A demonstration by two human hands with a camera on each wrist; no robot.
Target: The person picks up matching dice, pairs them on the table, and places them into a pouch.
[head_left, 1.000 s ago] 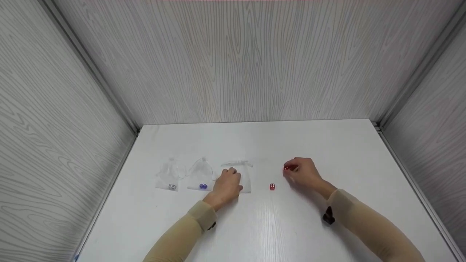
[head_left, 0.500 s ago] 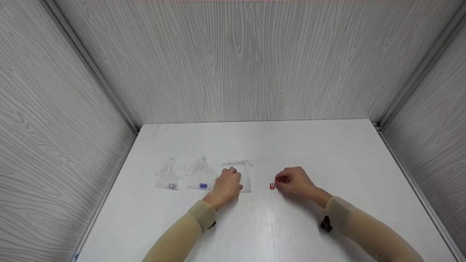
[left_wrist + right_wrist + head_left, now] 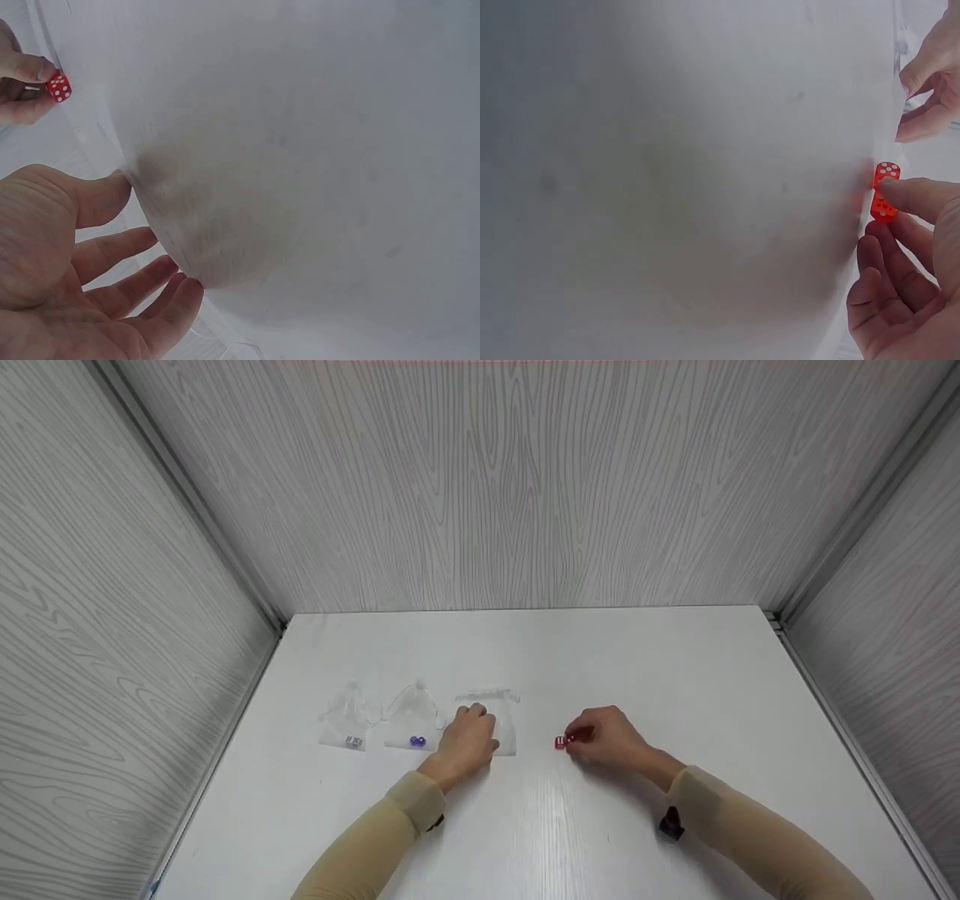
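Note:
In the head view two red dice sit side by side right of the centre. My right hand [image 3: 606, 739] pinches one red die [image 3: 571, 738] between thumb and fingers, close against the other red die [image 3: 560, 742]. The right wrist view shows the spotted upper red die [image 3: 887, 169] and the lower red die [image 3: 883, 208] touching, with my thumb over where they meet. My left hand [image 3: 466, 742] rests over a sheer white drawstring bag [image 3: 505, 731], hiding part of it. Seen from the left wrist, its fingers [image 3: 120, 289] are spread and gently bent, fingertips on the white surface.
Left of that hand lie a sheer bag [image 3: 409, 720] with blue beads or dice [image 3: 418, 742] and another sheer bag [image 3: 341, 724] with clear dice [image 3: 354, 742]. All are on a white table [image 3: 540, 840] with wood-patterned panels [image 3: 510, 487] around it.
My right hand has moved left and toward me with its red die, bringing it beside the other die, and has stayed about there since. The left hand has not moved.

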